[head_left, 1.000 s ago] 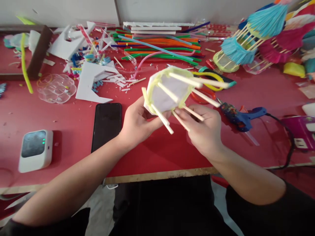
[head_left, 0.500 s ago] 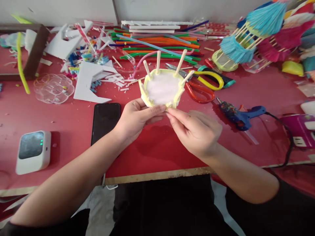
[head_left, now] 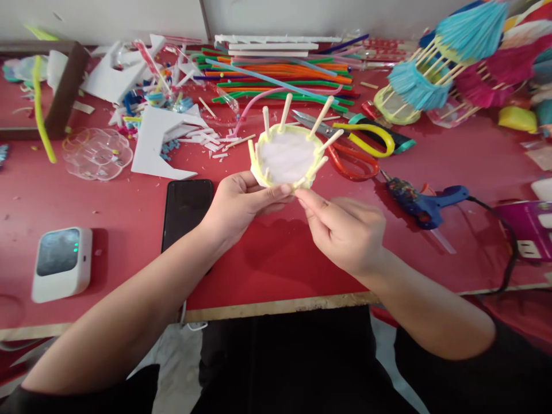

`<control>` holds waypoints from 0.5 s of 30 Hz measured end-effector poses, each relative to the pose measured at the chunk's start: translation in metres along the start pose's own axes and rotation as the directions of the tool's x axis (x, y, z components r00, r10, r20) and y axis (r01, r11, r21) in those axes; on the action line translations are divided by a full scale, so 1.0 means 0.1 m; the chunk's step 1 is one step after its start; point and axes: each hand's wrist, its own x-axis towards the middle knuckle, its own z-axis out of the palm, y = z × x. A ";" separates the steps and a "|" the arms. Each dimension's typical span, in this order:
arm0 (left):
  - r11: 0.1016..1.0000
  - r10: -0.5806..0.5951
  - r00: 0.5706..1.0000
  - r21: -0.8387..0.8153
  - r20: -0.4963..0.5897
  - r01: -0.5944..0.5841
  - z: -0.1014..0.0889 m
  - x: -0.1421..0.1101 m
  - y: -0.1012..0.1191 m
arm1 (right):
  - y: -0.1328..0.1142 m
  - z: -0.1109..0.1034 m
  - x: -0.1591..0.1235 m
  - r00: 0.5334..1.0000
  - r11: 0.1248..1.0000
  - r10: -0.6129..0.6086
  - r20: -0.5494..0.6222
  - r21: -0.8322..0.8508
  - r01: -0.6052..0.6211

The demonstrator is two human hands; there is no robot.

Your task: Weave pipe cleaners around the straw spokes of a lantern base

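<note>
Above the table I see a round white base (head_left: pixel 288 154) with a soft pale-yellow rim, perhaps clay. Several short wooden sticks stand up from that rim, leaning outward. My left hand (head_left: pixel 241 204) grips its lower left edge, thumb on the front rim and fingers underneath. My right hand (head_left: pixel 347 227) is closed, with its thumb and forefinger pinched at the front edge of the rim, close to the left thumb. Its other fingers are curled in. Whether a small piece lies between the right fingertips is hidden.
Behind lie scissors (head_left: pixel 371 141), pipe cleaners (head_left: pixel 280 80) and white foam offcuts (head_left: pixel 149 144). A blue glue gun (head_left: pixel 425 204) with a cord is at right, below stick-and-paper models (head_left: pixel 420 86). A phone (head_left: pixel 187 210), a clear tray (head_left: pixel 99 154) and a white device (head_left: pixel 64 264) are left.
The base has tipped slightly and sits a little lower in view. My right fingers have shifted slightly along the front rim, while my left hand keeps its grip.
</note>
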 end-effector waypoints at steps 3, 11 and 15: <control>0.998 0.050 0.999 -0.026 0.007 -0.050 0.00 0.01 -0.02 | 0.00 0.00 0.01 1.000 1.000 -0.008 -0.012 0.008 0.009; 0.990 0.139 0.990 0.037 0.007 -0.140 -0.01 0.01 -0.05 | -0.02 -0.01 0.03 0.999 0.999 -0.037 -0.005 0.008 0.037; 0.984 0.173 0.985 0.045 -0.023 -0.172 0.01 0.01 -0.05 | -0.05 0.01 0.01 1.000 1.000 -0.016 -0.024 -0.022 0.015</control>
